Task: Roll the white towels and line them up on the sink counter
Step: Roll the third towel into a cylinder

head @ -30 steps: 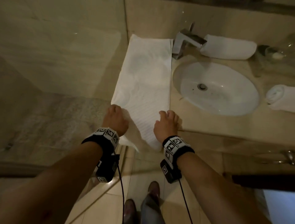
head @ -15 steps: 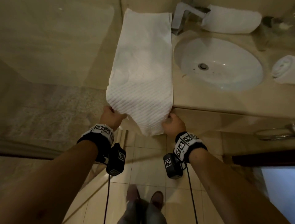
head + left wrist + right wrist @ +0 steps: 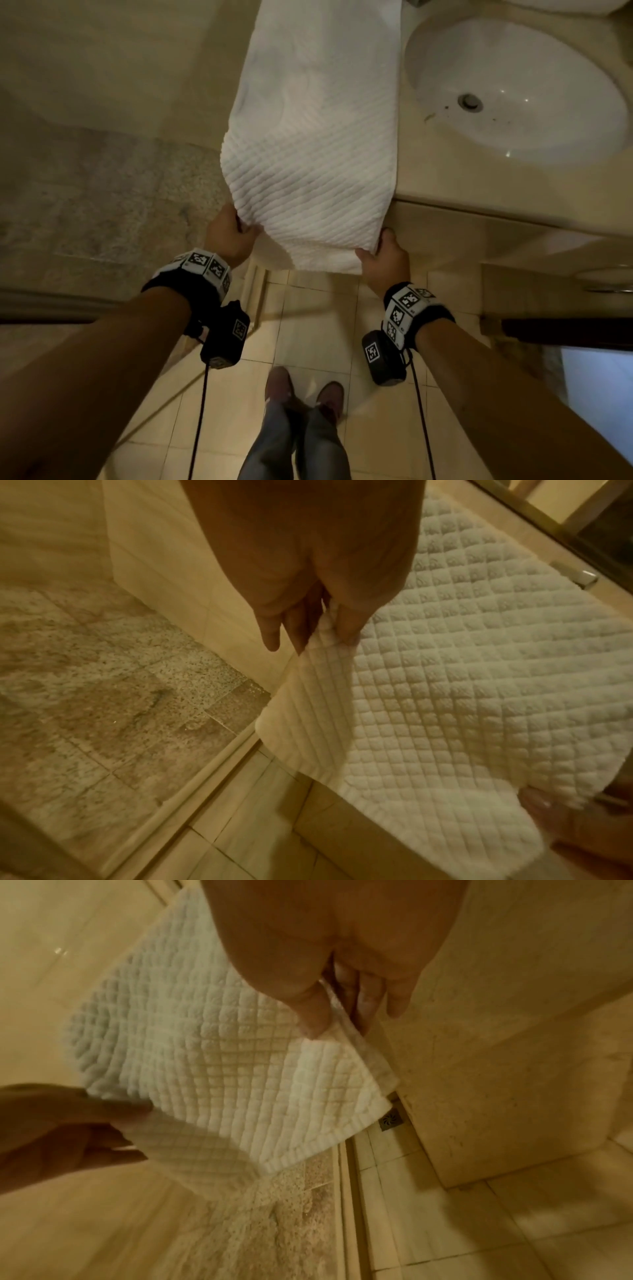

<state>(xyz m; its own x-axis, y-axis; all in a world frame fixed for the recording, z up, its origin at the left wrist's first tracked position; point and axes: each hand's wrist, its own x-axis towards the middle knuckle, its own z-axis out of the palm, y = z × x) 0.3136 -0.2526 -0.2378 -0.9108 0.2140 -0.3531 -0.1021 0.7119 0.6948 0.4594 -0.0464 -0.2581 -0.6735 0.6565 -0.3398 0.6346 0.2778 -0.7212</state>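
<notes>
A white waffle-textured towel (image 3: 315, 137) lies lengthwise on the beige sink counter (image 3: 445, 178), left of the basin, and its near end hangs over the counter's front edge. My left hand (image 3: 233, 233) pinches the hanging end's left corner, thumb against fingers, as the left wrist view shows (image 3: 329, 631). My right hand (image 3: 383, 253) pinches the right corner (image 3: 329, 1026). The towel (image 3: 192, 1047) curves outward between the two hands. A second white towel sits at the very top right edge, mostly cut off.
The white oval basin (image 3: 513, 85) with its drain (image 3: 470, 102) lies right of the towel. Below are the beige floor tiles (image 3: 308, 335), my shoes (image 3: 301, 387), and a speckled stone shower floor (image 3: 102, 205) behind a raised sill at left.
Both hands dropped from the counter top to below its front edge and took the towel's near corners. The towel's near end now hangs over the edge, pulled toward me.
</notes>
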